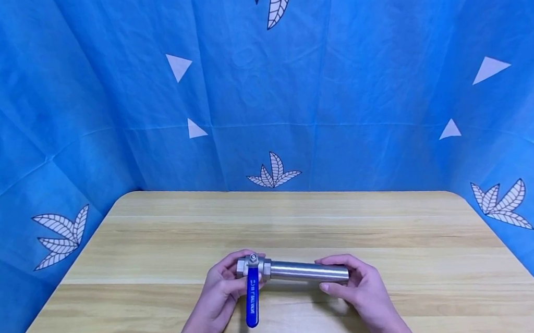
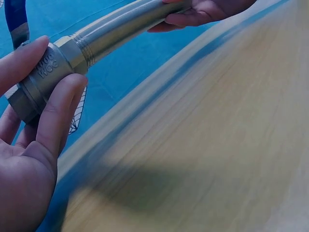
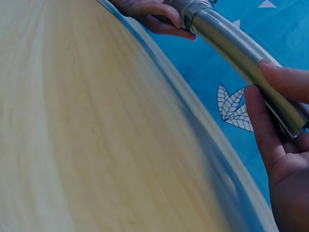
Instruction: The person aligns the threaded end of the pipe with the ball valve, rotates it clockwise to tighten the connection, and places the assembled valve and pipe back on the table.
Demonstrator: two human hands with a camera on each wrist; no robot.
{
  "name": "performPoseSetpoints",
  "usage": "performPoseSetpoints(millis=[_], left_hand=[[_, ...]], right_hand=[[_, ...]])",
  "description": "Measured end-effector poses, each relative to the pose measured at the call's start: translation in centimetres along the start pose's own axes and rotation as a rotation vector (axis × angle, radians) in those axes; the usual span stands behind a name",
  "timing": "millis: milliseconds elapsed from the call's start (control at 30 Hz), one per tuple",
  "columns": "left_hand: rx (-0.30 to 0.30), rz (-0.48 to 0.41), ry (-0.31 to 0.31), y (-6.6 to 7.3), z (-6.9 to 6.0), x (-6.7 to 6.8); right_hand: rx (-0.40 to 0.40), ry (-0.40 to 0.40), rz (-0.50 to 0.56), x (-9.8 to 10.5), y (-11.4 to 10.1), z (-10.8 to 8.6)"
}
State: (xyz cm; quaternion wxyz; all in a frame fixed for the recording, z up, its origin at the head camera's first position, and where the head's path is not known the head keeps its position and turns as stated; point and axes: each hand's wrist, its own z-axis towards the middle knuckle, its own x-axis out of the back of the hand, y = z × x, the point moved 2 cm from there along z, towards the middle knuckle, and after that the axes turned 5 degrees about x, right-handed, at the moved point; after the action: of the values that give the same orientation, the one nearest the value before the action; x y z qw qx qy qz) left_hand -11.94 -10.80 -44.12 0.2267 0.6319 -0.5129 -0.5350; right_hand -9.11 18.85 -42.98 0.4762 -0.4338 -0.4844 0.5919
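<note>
At lower centre, the left hand [image 1: 216,293] grips a steel ball valve [image 1: 262,266] between its fingers, the blue lever handle [image 1: 253,303] pointing toward the bottom edge; farther right, the right hand [image 1: 365,287] holds the joined metal pipe [image 1: 303,270] above the worktop [image 1: 196,229].

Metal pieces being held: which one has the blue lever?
The ball valve in the left hand; its blue lever points toward the person. The plain pipe, held by the right hand, has none.

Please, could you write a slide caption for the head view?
Left hand holds a blue-handled ball valve; right hand, the metal pipe extending from it.
</note>
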Motion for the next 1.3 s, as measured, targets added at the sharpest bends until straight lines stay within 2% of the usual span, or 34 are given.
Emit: performPoseSetpoints(millis=[233,500,733,833,1067,1167,1300], left_hand=[[0.004,0.01,-0.013,0.01,0.0,0.06],[-0.005,0.023,-0.035,0.08,-0.1,0.09],[0.0,0.016,-0.027,0.05,0.0,0.13],[0.0,0.014,-0.025,0.05,0.04,0.2],[0.002,0.004,-0.011,0.06,0.07,0.25],[0.001,-0.009,-0.008,0.06,0.08,0.26],[0.007,-0.015,-0.018,0.04,0.05,0.21]], right_hand=[[-0.069,0.089,-0.056,-0.07,-0.18,-0.04],[-0.134,0.111,-0.044,-0.29,-0.19,-0.04],[-0.182,0.126,-0.038,-0.34,0.05,0.14],[-0.139,0.089,-0.046,-0.38,0.06,0.13],[0.095,-0.069,-0.041,-0.52,0.05,0.05],[0.124,-0.047,-0.074,-0.52,0.09,-0.02],[0.076,0.037,-0.122,-0.48,0.01,-0.05]])
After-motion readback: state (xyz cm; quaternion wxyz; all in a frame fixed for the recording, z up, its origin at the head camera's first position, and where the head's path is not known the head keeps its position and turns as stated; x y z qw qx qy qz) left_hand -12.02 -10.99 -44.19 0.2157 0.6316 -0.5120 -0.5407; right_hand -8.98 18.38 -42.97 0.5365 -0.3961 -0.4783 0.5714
